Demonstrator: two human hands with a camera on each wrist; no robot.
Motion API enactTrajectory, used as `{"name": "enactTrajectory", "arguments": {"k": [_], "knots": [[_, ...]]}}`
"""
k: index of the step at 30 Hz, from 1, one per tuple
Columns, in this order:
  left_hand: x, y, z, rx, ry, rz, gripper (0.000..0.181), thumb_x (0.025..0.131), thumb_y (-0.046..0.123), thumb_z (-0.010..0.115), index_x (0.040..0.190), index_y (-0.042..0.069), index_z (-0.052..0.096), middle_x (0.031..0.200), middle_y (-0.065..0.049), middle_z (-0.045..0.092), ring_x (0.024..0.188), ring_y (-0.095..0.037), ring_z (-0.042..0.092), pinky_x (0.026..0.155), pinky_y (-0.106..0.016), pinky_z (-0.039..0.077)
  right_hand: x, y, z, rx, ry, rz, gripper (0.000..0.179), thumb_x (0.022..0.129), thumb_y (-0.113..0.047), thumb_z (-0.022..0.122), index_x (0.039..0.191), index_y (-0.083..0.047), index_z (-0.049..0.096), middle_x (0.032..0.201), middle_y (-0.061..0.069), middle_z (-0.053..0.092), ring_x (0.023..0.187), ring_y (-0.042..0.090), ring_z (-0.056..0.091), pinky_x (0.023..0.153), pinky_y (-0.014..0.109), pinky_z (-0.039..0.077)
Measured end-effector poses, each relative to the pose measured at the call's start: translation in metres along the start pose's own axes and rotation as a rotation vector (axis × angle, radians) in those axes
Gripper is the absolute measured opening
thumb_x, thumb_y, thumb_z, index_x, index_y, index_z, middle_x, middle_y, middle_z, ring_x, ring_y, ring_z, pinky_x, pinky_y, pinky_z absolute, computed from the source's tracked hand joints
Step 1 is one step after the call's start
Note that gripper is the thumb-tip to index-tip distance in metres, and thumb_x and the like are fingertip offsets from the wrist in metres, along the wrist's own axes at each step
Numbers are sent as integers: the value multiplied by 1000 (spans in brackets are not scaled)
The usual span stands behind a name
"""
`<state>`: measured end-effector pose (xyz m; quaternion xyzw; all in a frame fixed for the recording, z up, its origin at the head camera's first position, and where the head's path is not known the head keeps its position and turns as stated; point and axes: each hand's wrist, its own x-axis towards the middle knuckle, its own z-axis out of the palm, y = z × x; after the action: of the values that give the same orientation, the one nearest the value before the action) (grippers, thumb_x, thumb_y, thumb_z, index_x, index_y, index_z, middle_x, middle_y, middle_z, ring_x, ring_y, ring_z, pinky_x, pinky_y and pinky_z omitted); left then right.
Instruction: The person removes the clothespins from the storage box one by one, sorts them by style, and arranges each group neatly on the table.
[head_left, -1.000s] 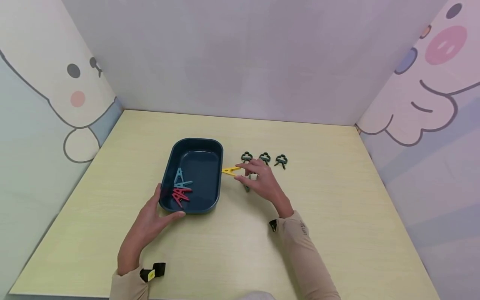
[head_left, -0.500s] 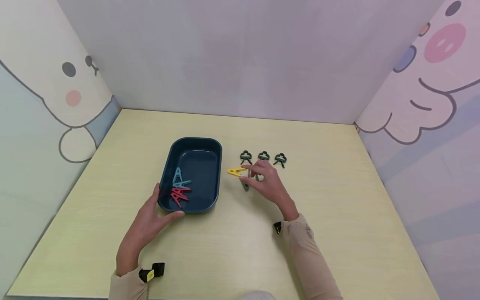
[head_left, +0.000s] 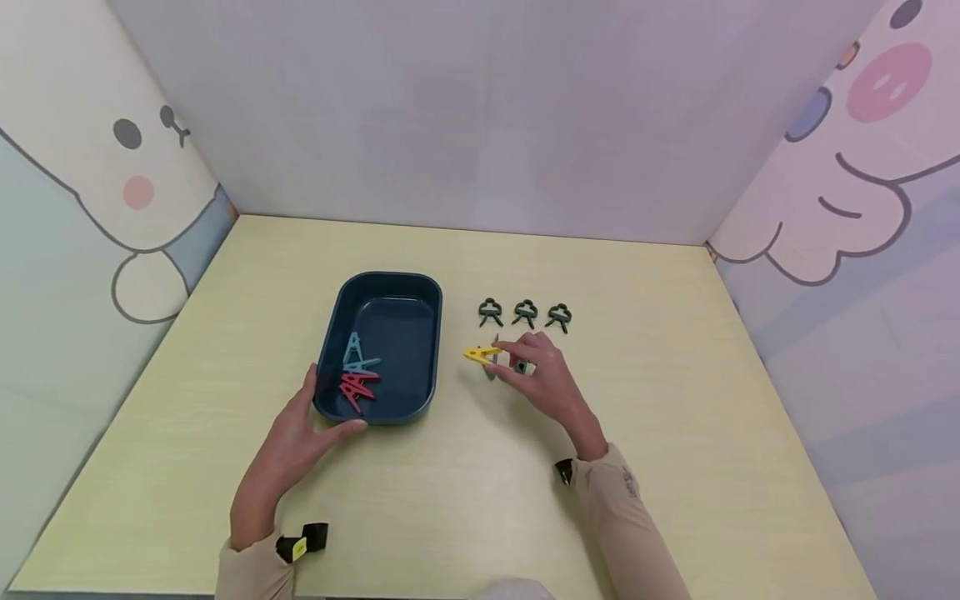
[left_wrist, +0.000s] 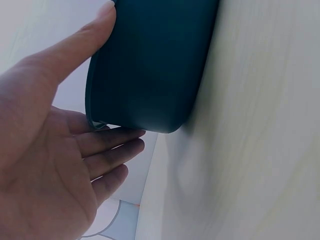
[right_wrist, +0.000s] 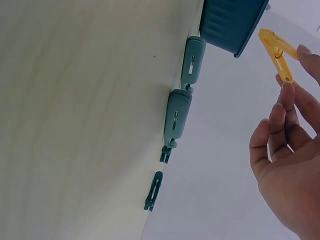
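Pinching the yellow clip (head_left: 477,355), our right hand (head_left: 542,379) has it between thumb and fingertip, one handle arm each, lifted off the table (head_left: 420,517). Hinge-and-tip end points away from the palm, to the left; long axis runs roughly sideways, tip towards the tray (head_left: 405,350). That's the key relation: clip sits between right hand and tray, with a gap short of the tray's right rim. Right hand is the near one, obviously; our left hand (head_left: 288,446) is across at the tray's near-left corner, thumb along the near end, fingers nearly straight by the left side, touching rather than wrapping.

Going further out: blue clips (head_left: 354,348) and red clips (head_left: 355,388) lie in the tray's left part, reds overlapping, so we can't count them surely. Two bulkier green clips (right_wrist: 177,115) stand on the table by the right hand, partly hidden behind its fingers from the head view. Behind those, we get a row of three dark green clips (head_left: 526,316).

Versus a second ago: yellow clip's tip was right at the tray rim; now it's drawn off rightward and nearer us. Back row shows fully now. Left hand and tray contents look the same.
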<state>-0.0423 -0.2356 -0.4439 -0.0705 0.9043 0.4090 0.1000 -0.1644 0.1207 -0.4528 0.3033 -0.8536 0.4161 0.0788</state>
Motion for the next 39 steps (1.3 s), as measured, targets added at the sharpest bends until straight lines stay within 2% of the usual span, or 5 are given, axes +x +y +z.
{"name": "enactTrajectory", "arguments": {"k": [9, 16, 22, 29, 39], "knots": [[1, -1, -1, -3, -9, 4, 126, 89, 52, 79, 163, 2, -10, 168, -31, 4, 151, -54, 12, 115, -71, 22, -18, -10, -1, -31, -7, 72, 33, 88, -20, 85, 117, -4, 79, 81, -3, 57, 83, 33, 52, 68, 35, 41], [2, -1, -2, -1, -12, 4, 126, 89, 53, 78, 163, 2, -10, 168, -31, 3, 151, -54, 11, 115, -71, 22, -28, -15, 0, -67, -10, 113, 32, 86, -20, 87, 113, -4, 80, 81, -5, 57, 81, 23, 49, 66, 32, 41], [2, -2, -2, -2, -10, 7, 126, 89, 53, 79, 163, 1, -9, 168, -31, 4, 151, -54, 12, 115, -71, 22, -38, -21, 0, -68, -18, 144, 31, 86, -20, 87, 113, -6, 80, 80, -7, 57, 82, 25, 51, 65, 31, 42], [1, -2, -2, -2, -11, 12, 126, 90, 53, 78, 163, 2, -10, 168, -32, 4, 151, -54, 12, 115, -71, 22, -44, -25, 1, -79, -11, 142, 31, 85, -20, 87, 113, -7, 81, 79, -7, 56, 80, 28, 51, 64, 31, 41], [0, 0, -2, 8, -5, 19, 125, 90, 52, 78, 163, 1, -9, 167, -32, 5, 151, -55, 13, 115, -71, 23, -50, -30, 2, -132, -53, 210, 30, 85, -21, 87, 110, -6, 81, 77, -7, 57, 79, 18, 48, 63, 30, 42]]}}
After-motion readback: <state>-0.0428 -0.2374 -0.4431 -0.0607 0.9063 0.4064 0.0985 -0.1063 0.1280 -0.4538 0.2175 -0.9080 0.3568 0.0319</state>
